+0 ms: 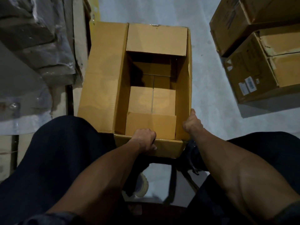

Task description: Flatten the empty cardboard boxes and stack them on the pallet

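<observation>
Open box [152, 98]: stood on the floor [211, 88], empty, flaps up. Near rim gripped by left hand [145, 140], right corner held by right hand [192, 123], likely steadying it for collapsing. Pallet not seen.

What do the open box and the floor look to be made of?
Open box: corrugated cardboard, matte tan; faint ribbing shows on the flaps and the edges are raw-cut. Floor: probably concrete, pale grey, dull and mottled with small dark specks; a coating cannot be ruled out.
</observation>
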{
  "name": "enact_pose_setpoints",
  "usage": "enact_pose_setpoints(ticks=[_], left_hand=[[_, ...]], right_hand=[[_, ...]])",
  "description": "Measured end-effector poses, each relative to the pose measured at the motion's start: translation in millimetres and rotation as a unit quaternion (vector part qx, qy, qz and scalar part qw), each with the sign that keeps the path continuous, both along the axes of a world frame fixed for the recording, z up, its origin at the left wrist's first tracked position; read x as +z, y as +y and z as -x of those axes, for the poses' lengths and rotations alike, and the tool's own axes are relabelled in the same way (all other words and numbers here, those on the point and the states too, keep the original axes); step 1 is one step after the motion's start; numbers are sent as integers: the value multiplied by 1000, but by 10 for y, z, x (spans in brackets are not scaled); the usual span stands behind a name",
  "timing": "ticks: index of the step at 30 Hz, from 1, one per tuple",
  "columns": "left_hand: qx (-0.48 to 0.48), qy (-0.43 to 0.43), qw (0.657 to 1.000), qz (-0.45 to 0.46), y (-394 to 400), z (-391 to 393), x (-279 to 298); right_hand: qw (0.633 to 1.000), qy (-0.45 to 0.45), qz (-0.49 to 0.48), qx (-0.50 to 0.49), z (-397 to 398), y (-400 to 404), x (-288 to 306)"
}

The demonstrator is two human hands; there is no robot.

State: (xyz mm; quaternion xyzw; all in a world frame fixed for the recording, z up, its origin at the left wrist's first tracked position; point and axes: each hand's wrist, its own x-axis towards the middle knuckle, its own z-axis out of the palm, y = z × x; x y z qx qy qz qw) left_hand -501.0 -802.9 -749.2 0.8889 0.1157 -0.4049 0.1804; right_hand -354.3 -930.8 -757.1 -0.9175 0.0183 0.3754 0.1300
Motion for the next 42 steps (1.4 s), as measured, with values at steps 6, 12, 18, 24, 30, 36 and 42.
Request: enact_pose_setpoints(ticks=[6,12,18,24,30,36,42], left_hand=[[15,25,999,31,74,-18,-11],[133,-11,984,115,505,-522,6],[634,-174,666,352,1110,-1521,-69],[779,-205,230,547,1679,-2425,-160],[812,-205,192,511,1866,-2886,-111],[806,-254,251,471,1973,-3005,63],[634,-400,524,404,2061,-3319,353]], right_hand=[[999,-23,-6,-39,53,-5,105],[997,-57,-48,-38,-412,334,147],[991,-95,-79,-52,-1213,885,-3],[990,-98,-72,-68,-1890,1259,-142],[991,-109,-54,-55,-1960,1371,-243],[991,-121,-46,-36,-1952,1417,-209],[991,-126,-39,-20,-1928,1446,-165]])
